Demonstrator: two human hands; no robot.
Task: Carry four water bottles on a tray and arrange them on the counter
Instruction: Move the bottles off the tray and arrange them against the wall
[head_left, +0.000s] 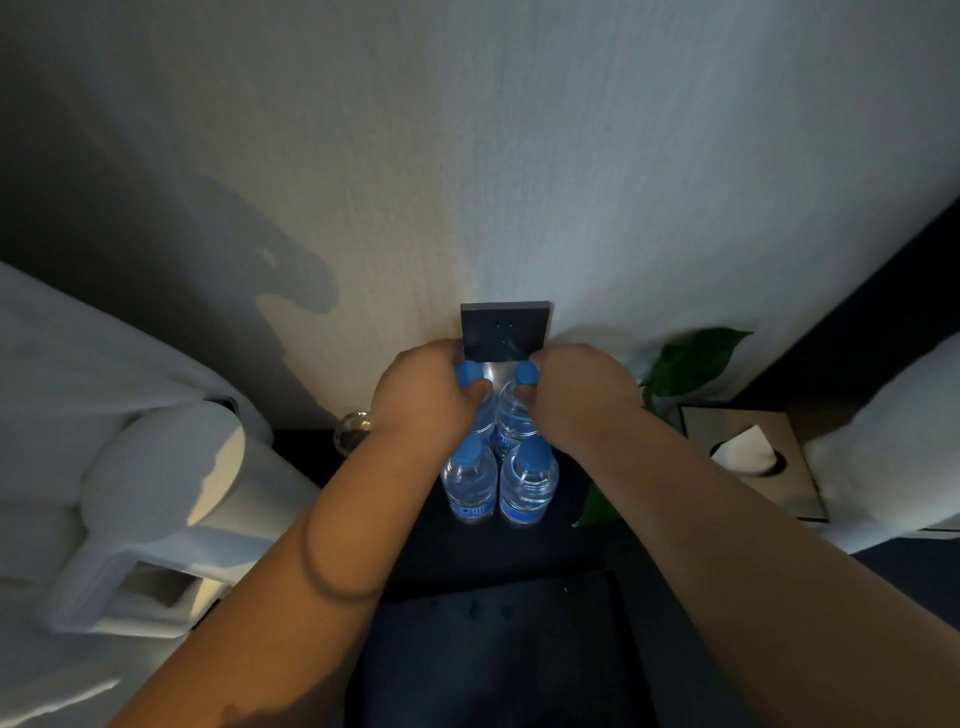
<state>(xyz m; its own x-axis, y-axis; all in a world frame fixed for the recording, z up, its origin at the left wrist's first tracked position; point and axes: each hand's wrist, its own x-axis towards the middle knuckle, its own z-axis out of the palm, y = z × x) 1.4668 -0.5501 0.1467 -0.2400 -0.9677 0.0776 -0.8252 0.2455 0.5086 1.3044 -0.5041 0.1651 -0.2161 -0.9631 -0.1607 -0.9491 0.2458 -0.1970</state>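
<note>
Several clear water bottles with blue caps stand close together on a dark counter (519, 545) against the wall. My left hand (421, 397) grips the neck of the far left bottle (470, 371), just under its cap. My right hand (582, 397) grips the neck of the far right bottle (525, 373) the same way. The near left bottle (469, 483) and the near right bottle (529, 486) stand untouched in front of them. A dark tray (498, 649) lies below, near my body.
A dark wall plate (505, 330) sits on the wall right behind the bottles. A round metal knob (353, 431) is to the left, with white bedding (130, 467) beyond it. A green leafy plant (685, 364) and a metal tissue box (753, 457) stand on the right.
</note>
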